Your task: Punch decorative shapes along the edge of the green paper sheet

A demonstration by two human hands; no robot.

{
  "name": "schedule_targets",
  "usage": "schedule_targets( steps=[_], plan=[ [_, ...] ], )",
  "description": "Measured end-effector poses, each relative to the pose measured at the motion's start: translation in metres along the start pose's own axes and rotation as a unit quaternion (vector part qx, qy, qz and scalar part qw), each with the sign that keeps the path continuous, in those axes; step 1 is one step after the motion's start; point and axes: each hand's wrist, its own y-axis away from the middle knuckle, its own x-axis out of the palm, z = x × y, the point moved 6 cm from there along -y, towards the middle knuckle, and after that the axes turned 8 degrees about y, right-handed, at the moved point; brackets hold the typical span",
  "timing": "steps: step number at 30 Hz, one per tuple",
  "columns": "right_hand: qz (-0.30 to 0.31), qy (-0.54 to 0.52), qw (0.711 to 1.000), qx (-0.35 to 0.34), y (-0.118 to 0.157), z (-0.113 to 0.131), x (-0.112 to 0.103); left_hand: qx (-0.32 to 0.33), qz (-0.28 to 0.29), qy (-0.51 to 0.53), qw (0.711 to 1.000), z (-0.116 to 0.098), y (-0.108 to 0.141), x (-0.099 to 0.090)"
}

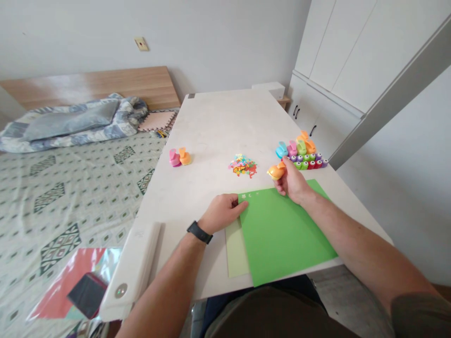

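A green sheet of paper point(285, 234) lies at the table's near edge, with several small shapes cut out along its upper left edge. My left hand point(223, 210) pinches the sheet's upper left corner, thumb on top. In my right hand point(292, 180) is an orange craft punch point(276, 171), held just above the far edge of the sheet. A pale yellow-green sheet point(236, 249) shows from beneath the green one. Beyond the paper lies a pile of small colourful paper cutouts point(244, 165).
More craft punches point(301, 148) stand in rows at the table's right, beside small purple, green and red ones. Pink point(174, 158) and orange punches point(184, 156) stand at left. A long white device point(136, 263) lies along the left edge, near a dark phone-like object point(87, 294) on the bed.
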Motion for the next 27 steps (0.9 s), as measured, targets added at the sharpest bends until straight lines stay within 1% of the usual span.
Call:
schedule_targets(
  steps=[6,21,27],
  plan=[
    [-0.001,-0.010,1.000,0.000,-0.0005,-0.0004,-0.0001,0.000,0.002,0.011,1.000,-0.0004,-0.0006,-0.0005],
    [0.001,-0.008,1.000,0.001,-0.0029,-0.0017,-0.0004,0.009,-0.005,-0.010,1.000,-0.0023,-0.0004,-0.0005],
    [-0.001,-0.006,1.000,-0.001,-0.0009,0.0005,-0.0003,0.009,-0.005,0.003,1.000,-0.0027,-0.0007,-0.0009]
  ],
)
